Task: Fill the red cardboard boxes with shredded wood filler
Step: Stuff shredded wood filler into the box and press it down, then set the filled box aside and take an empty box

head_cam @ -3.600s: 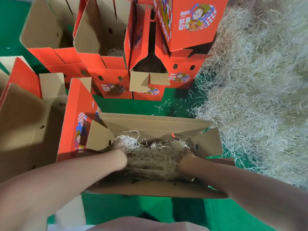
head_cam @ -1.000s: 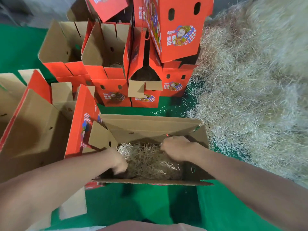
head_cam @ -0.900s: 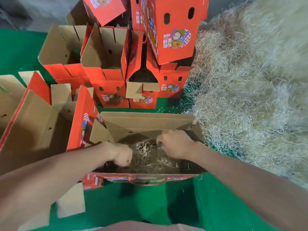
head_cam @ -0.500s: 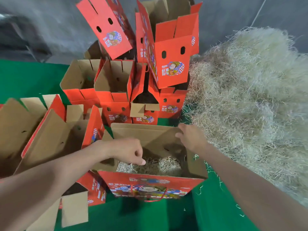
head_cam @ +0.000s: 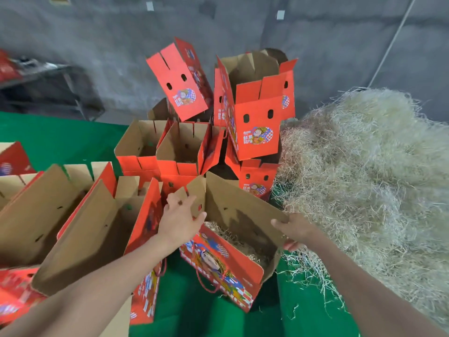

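A green mat (head_cam: 60, 139) covers the ground, its far edge meeting a grey concrete wall (head_cam: 315, 45). Beyond the mat's far left corner, against the wall, stands a dark metal-framed table (head_cam: 48, 76), blurred. High on the wall sit two small pale patches (head_cam: 280, 14). A thin pale cable (head_cam: 393, 40) slants down the wall above the mat's far right corner.

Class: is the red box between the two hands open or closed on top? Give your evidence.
Open. The box has its brown flaps standing up, and shredded filler shows inside.
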